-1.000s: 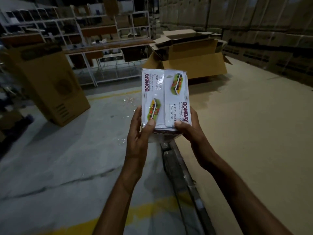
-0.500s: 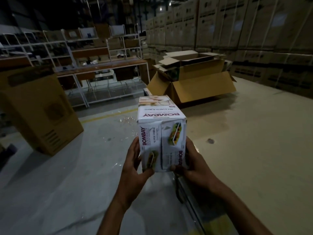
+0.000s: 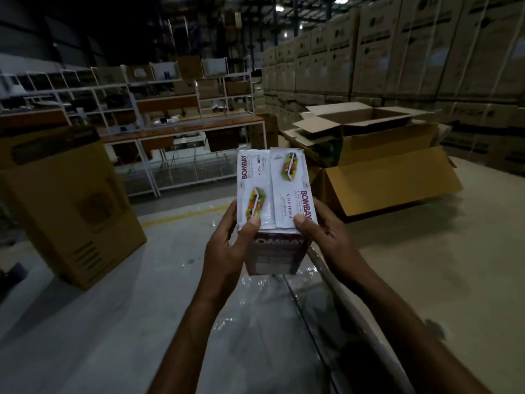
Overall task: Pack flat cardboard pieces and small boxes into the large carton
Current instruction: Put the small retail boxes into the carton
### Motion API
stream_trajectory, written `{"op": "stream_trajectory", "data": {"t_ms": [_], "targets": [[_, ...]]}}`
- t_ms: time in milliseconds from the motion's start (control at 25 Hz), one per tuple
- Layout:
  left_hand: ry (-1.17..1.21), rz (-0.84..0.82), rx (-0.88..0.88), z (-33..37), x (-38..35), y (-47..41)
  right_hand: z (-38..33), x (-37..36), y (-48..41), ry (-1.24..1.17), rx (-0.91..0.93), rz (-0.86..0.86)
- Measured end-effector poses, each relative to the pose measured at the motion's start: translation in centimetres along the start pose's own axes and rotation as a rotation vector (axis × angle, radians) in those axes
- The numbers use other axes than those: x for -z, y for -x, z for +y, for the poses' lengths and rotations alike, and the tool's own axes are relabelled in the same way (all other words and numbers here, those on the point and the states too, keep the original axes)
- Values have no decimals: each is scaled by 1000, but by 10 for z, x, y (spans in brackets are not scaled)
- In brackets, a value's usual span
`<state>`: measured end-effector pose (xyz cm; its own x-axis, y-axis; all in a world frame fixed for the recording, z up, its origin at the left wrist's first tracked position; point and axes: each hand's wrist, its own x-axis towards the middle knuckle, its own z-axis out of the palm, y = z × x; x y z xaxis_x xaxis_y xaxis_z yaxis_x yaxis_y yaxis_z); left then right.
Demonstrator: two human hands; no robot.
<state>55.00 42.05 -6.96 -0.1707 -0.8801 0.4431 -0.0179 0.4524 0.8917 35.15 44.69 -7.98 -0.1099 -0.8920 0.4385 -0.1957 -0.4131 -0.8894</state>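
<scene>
A small white "BOMBAY" printed box, wrapped in clear film, is held up in front of me at centre. My left hand grips its left side with the thumb on the top face. My right hand grips its right side, thumb likewise on top. The large open carton stands ahead to the right on a raised cardboard-covered floor, flaps spread, with flat cardboard pieces lying over its left rim. Its inside is mostly hidden.
A closed brown carton stands at left on the grey floor. White metal shelving with a wooden bench runs across the back. Stacked strapped cartons form a wall at right. A dark rail edge with loose plastic film lies below my hands.
The box has been tipped back so its printed top face shows to me again, and it sits higher. The view has lifted and the open carton appears nearer.
</scene>
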Motion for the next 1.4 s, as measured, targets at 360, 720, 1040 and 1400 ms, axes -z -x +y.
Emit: {"op": "stream_trajectory", "data": {"t_ms": [360,720,1040,1400], "targets": [[91,42,-188,-25,-8,-236,25,6,-228,-28,132,13],[226,-179,-499,-38,-34,-511,13,42,-441,246,388,343],[380,-530,-568,-61,-153,-658,39,132,-537,462,369,605],[370,-737,-406,-126,-285,-770,116,257,-618,603,79,694]]}}
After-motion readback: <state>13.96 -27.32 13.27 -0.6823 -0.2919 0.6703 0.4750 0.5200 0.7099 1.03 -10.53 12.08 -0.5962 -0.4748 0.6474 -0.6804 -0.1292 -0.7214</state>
